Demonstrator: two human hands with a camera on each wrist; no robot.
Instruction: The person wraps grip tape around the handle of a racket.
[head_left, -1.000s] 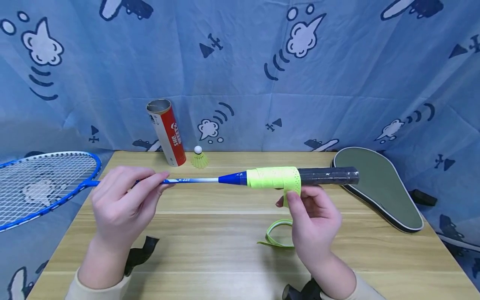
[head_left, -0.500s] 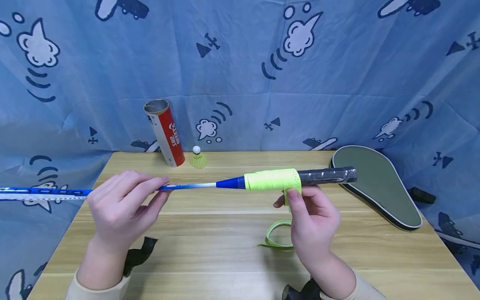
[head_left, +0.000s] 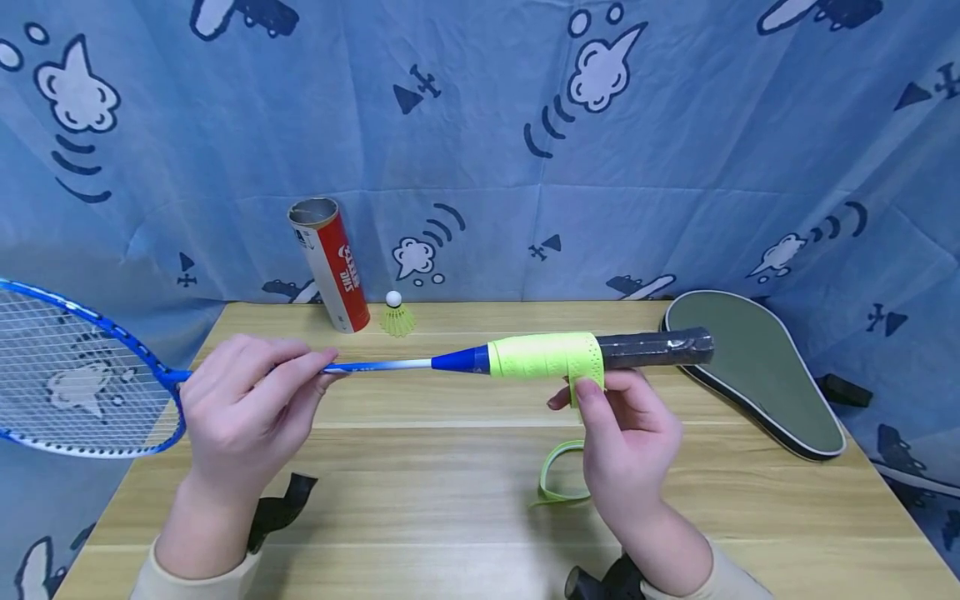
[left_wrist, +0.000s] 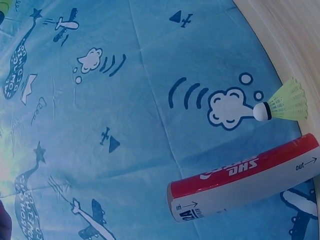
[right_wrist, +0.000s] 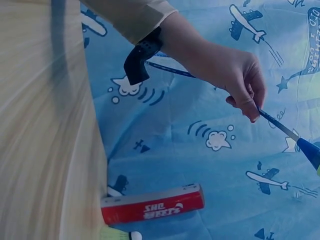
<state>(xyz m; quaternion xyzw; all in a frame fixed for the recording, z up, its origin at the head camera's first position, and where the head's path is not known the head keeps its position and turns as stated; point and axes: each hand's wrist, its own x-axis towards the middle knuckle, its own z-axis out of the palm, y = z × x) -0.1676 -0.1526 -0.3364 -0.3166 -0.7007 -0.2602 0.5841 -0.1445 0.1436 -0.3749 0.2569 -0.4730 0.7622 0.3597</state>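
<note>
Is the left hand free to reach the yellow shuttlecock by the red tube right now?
Probably not as is: the left hand is pinching the racket shaft. The table between it and the shuttlecock looks unobstructed, though.

A racket spans the bench left to right, with a tube and shuttlecock behind it and a cover at right.

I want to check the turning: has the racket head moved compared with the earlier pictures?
Yes. The racket head has turned about its shaft: edge-on half a second ago, now face-on again, left of the table edge.
</note>
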